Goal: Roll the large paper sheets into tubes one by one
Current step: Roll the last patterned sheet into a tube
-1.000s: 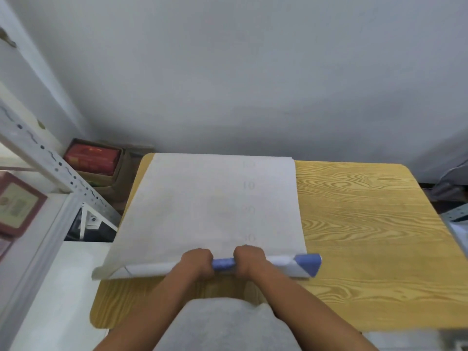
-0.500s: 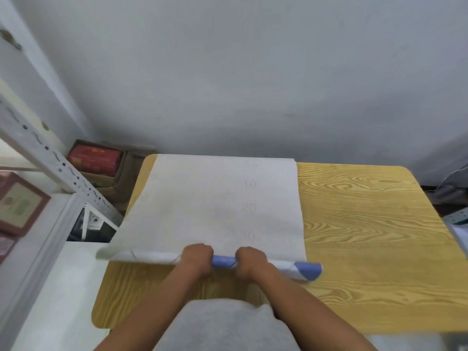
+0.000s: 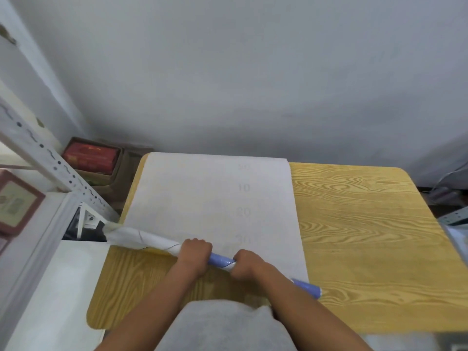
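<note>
Paper sheet (image 3: 202, 198) matt white, rolled part (image 3: 220, 259) smooth blue print. Surface (image 3: 367, 236) glossy yellow wood-grain laminate. Perforated shelf post (image 3: 50, 165) at 9 o'clock, painted white metal.

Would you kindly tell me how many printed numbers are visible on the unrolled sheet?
4: faint grey numbers in a column on the large white paper sheet, far edge down to beside the roll; rolled part may hide more.

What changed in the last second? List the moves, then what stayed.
The roll advanced away from the person, up the sheet, and skewed: its left end swung farther forward, its blue right end trails nearer. The left hand and right hand moved forward with it, gripping it throughout. Nothing was let go. The sheet's far part still lies flat on the table.
</note>
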